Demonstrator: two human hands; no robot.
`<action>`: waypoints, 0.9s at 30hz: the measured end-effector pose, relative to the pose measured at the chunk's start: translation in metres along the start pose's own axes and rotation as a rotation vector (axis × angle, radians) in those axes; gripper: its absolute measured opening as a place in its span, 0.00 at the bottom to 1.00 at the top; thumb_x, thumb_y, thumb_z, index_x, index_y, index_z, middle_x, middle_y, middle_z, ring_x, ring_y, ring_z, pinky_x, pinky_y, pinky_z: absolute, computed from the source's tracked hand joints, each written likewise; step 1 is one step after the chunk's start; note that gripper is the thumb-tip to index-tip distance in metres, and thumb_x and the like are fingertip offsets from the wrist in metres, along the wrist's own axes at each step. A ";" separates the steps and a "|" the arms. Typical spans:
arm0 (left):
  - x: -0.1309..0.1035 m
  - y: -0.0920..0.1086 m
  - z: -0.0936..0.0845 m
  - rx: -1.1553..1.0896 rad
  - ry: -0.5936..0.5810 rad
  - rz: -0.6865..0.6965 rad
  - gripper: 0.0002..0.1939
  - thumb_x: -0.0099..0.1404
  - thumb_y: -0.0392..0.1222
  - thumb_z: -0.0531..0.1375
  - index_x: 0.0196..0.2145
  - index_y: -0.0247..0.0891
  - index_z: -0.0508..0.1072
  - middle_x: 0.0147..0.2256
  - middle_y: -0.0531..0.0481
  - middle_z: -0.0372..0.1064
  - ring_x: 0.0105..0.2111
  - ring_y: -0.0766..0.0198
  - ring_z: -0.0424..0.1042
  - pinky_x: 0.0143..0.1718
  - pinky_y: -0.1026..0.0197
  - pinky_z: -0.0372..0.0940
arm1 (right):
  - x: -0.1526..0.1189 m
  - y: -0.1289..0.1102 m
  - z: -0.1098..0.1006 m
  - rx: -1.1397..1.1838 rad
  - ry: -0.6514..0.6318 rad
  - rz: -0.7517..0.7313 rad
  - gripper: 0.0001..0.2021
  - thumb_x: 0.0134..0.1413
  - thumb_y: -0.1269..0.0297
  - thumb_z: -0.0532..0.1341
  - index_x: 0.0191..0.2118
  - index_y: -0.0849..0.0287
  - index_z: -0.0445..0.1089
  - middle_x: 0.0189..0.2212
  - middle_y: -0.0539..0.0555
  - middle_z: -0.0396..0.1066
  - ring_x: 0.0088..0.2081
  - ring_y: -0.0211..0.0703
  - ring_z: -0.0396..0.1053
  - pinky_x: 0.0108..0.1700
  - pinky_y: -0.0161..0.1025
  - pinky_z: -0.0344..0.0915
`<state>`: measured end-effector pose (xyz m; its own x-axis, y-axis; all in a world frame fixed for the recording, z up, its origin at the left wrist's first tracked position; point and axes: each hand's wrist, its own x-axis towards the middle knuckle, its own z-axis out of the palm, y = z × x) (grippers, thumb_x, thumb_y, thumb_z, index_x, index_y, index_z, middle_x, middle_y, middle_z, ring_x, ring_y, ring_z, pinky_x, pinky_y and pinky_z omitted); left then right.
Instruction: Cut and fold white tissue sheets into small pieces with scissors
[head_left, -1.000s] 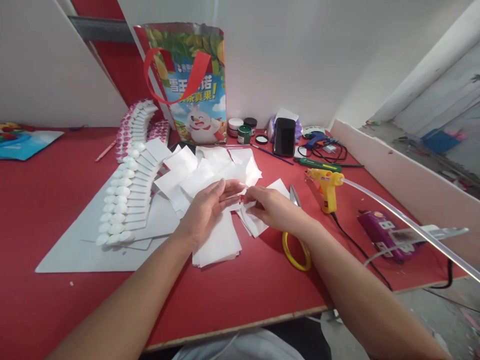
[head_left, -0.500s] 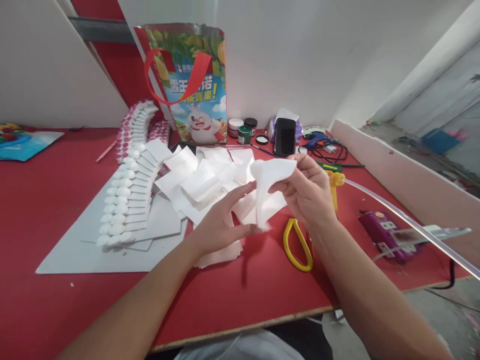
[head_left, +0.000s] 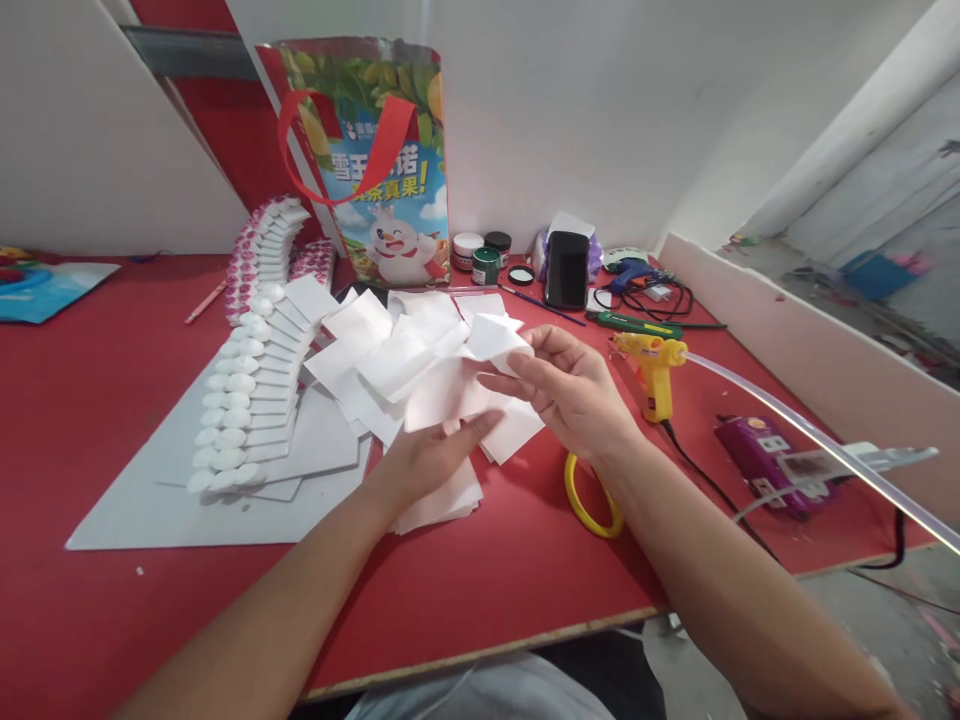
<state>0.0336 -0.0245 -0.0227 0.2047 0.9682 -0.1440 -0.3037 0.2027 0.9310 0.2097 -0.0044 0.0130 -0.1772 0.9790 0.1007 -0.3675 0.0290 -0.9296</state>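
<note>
A sheet of white paper (head_left: 495, 340) is bent over between my hands, above a loose pile of similar sheets (head_left: 401, 365). My right hand (head_left: 574, 390) pinches its right end between thumb and fingers. Lower down, my left hand (head_left: 424, 460) is closed at the sheet's near edge, thumb stretched toward the right hand; its other fingertips are partly hidden by paper. A neater stack of paper (head_left: 442, 505) lies under my left hand. Beside my right wrist is a yellow loop handle (head_left: 592, 505), partly covered by the forearm.
At left, fanned white-tipped pieces (head_left: 240, 410) rest on a white board (head_left: 135, 500). A bright carrier bag (head_left: 390, 160) stands behind, with paint jars (head_left: 486, 265) and a phone (head_left: 568, 270) nearby. At right are a yellow glue gun (head_left: 656, 375) with cord and a purple box (head_left: 772, 465).
My right hand has moved left and slightly down with the sheet, which now lies lower over the pile. My left hand has drawn left, its fingers closing. The glue gun is now more exposed.
</note>
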 end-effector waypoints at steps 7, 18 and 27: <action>0.017 0.012 -0.008 -0.194 0.150 0.116 0.27 0.57 0.44 0.73 0.55 0.43 0.77 0.49 0.45 0.80 0.55 0.46 0.75 0.58 0.46 0.69 | 0.005 -0.017 -0.020 -0.140 0.143 -0.049 0.16 0.49 0.57 0.72 0.41 0.57 0.71 0.41 0.52 0.78 0.39 0.40 0.78 0.39 0.36 0.75; 0.011 0.018 -0.012 -0.216 0.044 -0.006 0.27 0.56 0.42 0.72 0.54 0.39 0.78 0.44 0.44 0.81 0.48 0.41 0.78 0.52 0.42 0.73 | 0.006 0.003 -0.019 -0.223 -0.198 0.414 0.32 0.54 0.36 0.64 0.50 0.61 0.72 0.51 0.62 0.77 0.51 0.49 0.75 0.49 0.42 0.73; 0.022 0.013 -0.025 0.002 0.124 0.064 0.22 0.55 0.48 0.74 0.46 0.35 0.81 0.40 0.41 0.82 0.46 0.40 0.79 0.47 0.43 0.75 | 0.008 -0.008 -0.026 -0.077 0.067 0.316 0.18 0.34 0.63 0.79 0.34 0.60 0.78 0.31 0.51 0.80 0.30 0.40 0.76 0.34 0.37 0.73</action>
<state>0.0107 0.0032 -0.0227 0.0681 0.9899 -0.1244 -0.3110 0.1395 0.9401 0.2349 0.0080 0.0119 -0.2100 0.9530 -0.2184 -0.2338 -0.2659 -0.9352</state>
